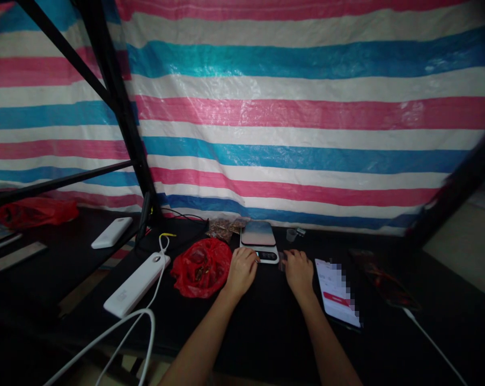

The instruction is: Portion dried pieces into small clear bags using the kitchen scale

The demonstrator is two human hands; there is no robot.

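Note:
A small white digital scale (260, 237) with a steel top stands on the black table (266, 327), below the striped tarp. My left hand (241, 271) rests at the scale's front left corner, fingers curled, touching its button panel. My right hand (298, 271) lies just right of the scale, fingers bent over something small and clear that I cannot make out. A red plastic bag (202, 267) with dark contents sits to the left of my left hand. Small clear packets of brown bits (224, 228) lie behind it.
A phone (338, 292) with a lit screen lies right of my right hand. A white power bank (137, 284) with a white cable sits at the left; another white block (111, 232) and a red bag (35, 210) are farther left. A black post (117, 107) rises behind.

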